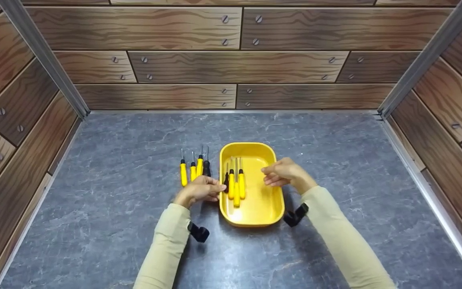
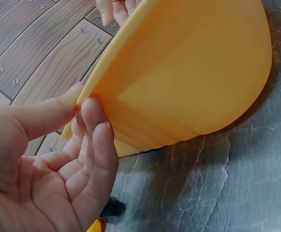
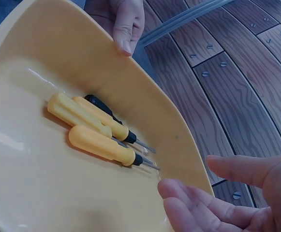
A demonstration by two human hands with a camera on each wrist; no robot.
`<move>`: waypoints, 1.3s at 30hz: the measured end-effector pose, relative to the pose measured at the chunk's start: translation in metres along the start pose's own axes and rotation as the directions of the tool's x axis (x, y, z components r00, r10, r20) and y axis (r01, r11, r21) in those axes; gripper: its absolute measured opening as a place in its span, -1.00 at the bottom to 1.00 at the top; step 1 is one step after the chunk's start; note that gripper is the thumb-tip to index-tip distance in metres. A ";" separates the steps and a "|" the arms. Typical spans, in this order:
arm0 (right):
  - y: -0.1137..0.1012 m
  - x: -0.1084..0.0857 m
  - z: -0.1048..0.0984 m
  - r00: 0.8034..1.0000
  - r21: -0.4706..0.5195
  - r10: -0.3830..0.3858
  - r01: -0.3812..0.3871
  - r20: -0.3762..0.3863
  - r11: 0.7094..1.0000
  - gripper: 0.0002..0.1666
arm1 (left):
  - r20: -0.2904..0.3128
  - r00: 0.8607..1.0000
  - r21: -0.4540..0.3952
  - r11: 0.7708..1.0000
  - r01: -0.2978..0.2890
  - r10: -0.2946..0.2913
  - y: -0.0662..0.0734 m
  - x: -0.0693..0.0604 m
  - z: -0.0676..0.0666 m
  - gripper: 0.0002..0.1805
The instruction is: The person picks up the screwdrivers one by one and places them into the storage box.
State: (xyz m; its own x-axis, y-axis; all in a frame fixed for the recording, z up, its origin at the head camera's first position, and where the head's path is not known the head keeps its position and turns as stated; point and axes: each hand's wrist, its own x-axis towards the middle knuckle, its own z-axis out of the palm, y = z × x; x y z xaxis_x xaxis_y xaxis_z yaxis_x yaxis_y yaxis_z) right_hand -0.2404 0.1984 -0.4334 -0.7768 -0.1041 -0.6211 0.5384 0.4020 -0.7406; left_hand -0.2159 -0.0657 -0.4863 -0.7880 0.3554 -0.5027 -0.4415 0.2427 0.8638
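Note:
A yellow plastic tray [image 1: 261, 208] stands on the table with several screwdrivers in its left half. Three have yellow handles, such as the yellow screwdriver [image 1: 237, 194] nearest the front; the black screwdriver [image 1: 226, 182] lies beside the left wall. My left hand [image 1: 201, 189] pinches the tray's left rim between thumb and fingers, as the left wrist view shows at the rim [image 2: 113, 48]. Over the tray's right side hovers my right hand [image 1: 289, 174], its fingers loosely bent and thumb apart, holding nothing in the right wrist view.
Left of the tray lies a second group: three yellow screwdrivers [image 1: 183, 172] and a black-handled screwdriver [image 1: 207, 168], partly behind my left hand. Wood-patterned walls [image 1: 231, 66] with metal edging enclose the grey marbled table [image 1: 335, 136] at the back and sides.

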 end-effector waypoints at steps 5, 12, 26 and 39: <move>0.004 -0.004 -0.009 1.000 0.011 -0.026 0.026 -0.003 1.000 -0.51 | -0.016 1.000 0.022 1.000 -0.008 0.008 0.001 -0.001 0.001 -0.87; 0.013 -0.007 -0.018 0.998 0.024 -0.066 0.067 -0.019 0.997 -0.78 | -0.045 0.998 0.059 0.998 -0.036 0.038 0.004 -0.004 0.002 -0.88; 0.035 -0.004 -0.032 0.997 -0.003 -0.053 0.053 -0.063 0.999 -0.90 | -0.040 0.996 0.065 0.995 -0.072 0.075 -0.001 -0.007 -0.002 -0.81; 0.047 0.008 -0.034 0.998 -0.020 -0.055 0.056 0.037 0.998 -0.77 | -0.055 0.992 0.086 0.991 -0.105 0.110 -0.005 -0.013 -0.019 -0.62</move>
State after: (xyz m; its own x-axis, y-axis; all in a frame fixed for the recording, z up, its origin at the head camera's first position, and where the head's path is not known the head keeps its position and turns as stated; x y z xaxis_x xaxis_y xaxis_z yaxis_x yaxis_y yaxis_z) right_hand -0.2328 0.2471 -0.4642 -0.7926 -0.1595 -0.5885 0.4877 0.4134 -0.7689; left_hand -0.2119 -0.0887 -0.4835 -0.8543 0.3294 -0.4021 -0.3181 0.2805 0.9056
